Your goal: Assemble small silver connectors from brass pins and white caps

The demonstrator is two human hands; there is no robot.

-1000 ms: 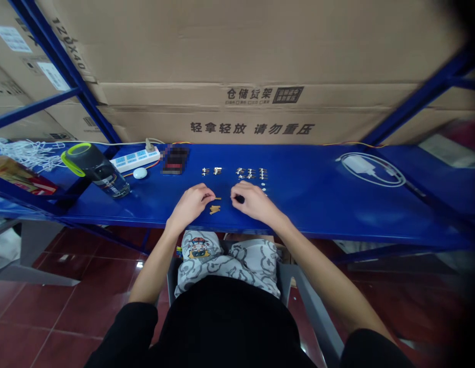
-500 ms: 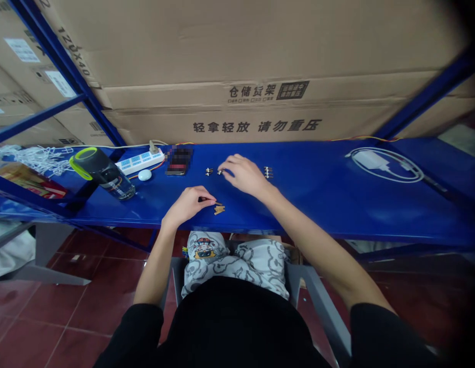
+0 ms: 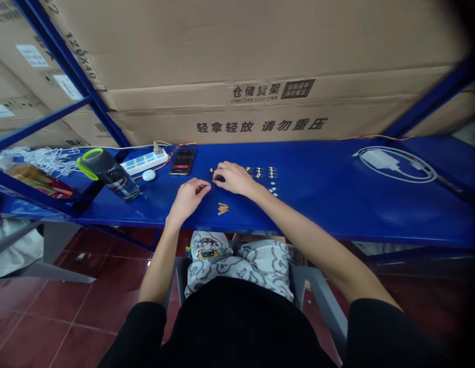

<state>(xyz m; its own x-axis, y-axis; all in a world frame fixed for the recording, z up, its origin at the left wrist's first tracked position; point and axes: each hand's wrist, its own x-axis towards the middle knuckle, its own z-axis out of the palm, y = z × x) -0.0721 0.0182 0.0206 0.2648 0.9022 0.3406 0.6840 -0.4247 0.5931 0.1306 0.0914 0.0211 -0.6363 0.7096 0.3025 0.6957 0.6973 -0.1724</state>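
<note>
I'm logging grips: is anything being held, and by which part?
It cannot be told: the left hand and the right hand look pinched, but anything between fingertips is too small to see.

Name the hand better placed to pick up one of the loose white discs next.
Right, I'd judge. The white discs lie on the right hand's side, just beyond its forearm; the left hand is farther off and would have to cross that arm.

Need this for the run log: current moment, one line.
left hand: pinched, contents unclear | right hand: by small metal-and-white parts | brass-coloured strips: loose pile, blue tabletop
</note>
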